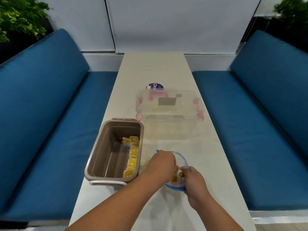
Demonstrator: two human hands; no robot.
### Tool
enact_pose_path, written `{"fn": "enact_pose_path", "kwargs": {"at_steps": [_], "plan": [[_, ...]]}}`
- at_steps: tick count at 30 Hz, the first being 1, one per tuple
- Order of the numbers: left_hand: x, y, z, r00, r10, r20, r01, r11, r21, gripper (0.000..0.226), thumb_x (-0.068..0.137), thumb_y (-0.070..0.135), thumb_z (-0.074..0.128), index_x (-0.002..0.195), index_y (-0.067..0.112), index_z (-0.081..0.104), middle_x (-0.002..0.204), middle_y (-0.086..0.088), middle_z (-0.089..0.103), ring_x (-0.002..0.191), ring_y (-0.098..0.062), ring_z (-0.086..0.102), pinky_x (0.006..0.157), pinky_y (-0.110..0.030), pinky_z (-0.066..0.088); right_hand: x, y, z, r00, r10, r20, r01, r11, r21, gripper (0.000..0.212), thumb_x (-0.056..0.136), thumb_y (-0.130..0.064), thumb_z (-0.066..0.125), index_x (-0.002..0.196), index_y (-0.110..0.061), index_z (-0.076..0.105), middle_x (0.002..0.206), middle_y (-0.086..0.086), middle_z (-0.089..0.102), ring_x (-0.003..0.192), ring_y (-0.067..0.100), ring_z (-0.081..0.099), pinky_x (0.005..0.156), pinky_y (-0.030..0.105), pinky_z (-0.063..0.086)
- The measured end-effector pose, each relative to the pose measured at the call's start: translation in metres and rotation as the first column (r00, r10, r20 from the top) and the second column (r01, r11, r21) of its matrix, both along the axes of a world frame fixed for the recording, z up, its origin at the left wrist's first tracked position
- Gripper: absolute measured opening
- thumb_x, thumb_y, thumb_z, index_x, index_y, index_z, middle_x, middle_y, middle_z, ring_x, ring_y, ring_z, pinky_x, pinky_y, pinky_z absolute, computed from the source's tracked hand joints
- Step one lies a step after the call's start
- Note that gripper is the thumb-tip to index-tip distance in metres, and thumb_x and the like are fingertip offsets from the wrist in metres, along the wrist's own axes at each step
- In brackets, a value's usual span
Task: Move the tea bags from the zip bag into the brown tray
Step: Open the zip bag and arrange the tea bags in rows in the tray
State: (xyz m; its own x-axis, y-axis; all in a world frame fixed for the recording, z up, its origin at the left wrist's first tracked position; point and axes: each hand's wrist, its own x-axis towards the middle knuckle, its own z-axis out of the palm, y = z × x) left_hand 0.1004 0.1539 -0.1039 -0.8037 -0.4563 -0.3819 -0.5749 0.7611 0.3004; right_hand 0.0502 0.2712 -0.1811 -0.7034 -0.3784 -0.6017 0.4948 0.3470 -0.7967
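Item: tea bags, two lots. Lot one, one yellow-tagged tea bag (pixel 175 178) visible inside the zip bag (pixel 183 159), with any others hidden by the hands. The zip bag is clear with a blue zip rim and lies on the white table (pixel 166 67) just right of the brown tray (pixel 100 157), its mouth spread into a ring, presumably so that fingers can get in. The right hand (pixel 193 180) curls its fingers round the near rim and grips it, which apparently steadies the bag and props the mouth open. The left hand (pixel 162 164) sits over the left side of the mouth with fingers bent down and inward; whether they pinch a tea bag, hold the rim, or hold nothing cannot be told. Lot two, a row of tea bags in the tray (pixel 133 157), stood edge-on along its right wall, leaving most of the floor bare; the task looks partly done. Beyond these stands a clear lidded box (pixel 168 112) with pink latches, and a dark round labelled item (pixel 155 86) is partly hidden behind it. Blue benches (pixel 50 114) flank the table.
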Motion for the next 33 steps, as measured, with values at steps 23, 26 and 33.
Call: {"fn": "enact_pose_path", "kwargs": {"at_steps": [23,26,33], "plan": [[-0.001,0.000,-0.004,1.000,0.025,-0.003,-0.025,0.997,0.075,0.027,0.096,0.013,0.055,0.118,0.018,0.069,0.117,-0.006,0.069,0.099,-0.024,0.063,0.080,-0.025,0.044,-0.004,0.002,0.006,0.997,-0.037,0.063,0.036,0.999,0.013,0.023,0.104,-0.016,0.048,0.105,-0.005,0.068,0.105,0.017,0.075,0.101,0.035,0.072,0.076,0.040,0.056],[0.000,-0.001,-0.006,0.998,-0.028,0.048,0.025,0.998,0.062,0.041,0.091,0.011,0.064,0.131,0.019,0.057,0.130,-0.007,0.057,0.109,-0.027,0.061,0.087,-0.031,0.047,-0.007,-0.001,0.007,0.997,-0.022,0.072,0.022,1.000,0.002,0.024,0.105,-0.017,0.047,0.104,-0.005,0.068,0.102,0.016,0.074,0.094,0.031,0.072,0.071,0.037,0.055],[-0.010,-0.001,-0.011,0.985,-0.026,0.173,-0.004,0.985,0.170,0.070,0.085,0.011,0.075,0.145,0.025,0.043,0.138,-0.006,0.053,0.120,-0.027,0.056,0.102,-0.035,0.048,-0.006,-0.007,0.007,0.997,-0.031,0.066,0.030,1.000,0.006,0.025,0.103,-0.020,0.049,0.104,-0.005,0.068,0.111,0.024,0.071,0.105,0.044,0.070,0.091,0.062,0.057]]}}
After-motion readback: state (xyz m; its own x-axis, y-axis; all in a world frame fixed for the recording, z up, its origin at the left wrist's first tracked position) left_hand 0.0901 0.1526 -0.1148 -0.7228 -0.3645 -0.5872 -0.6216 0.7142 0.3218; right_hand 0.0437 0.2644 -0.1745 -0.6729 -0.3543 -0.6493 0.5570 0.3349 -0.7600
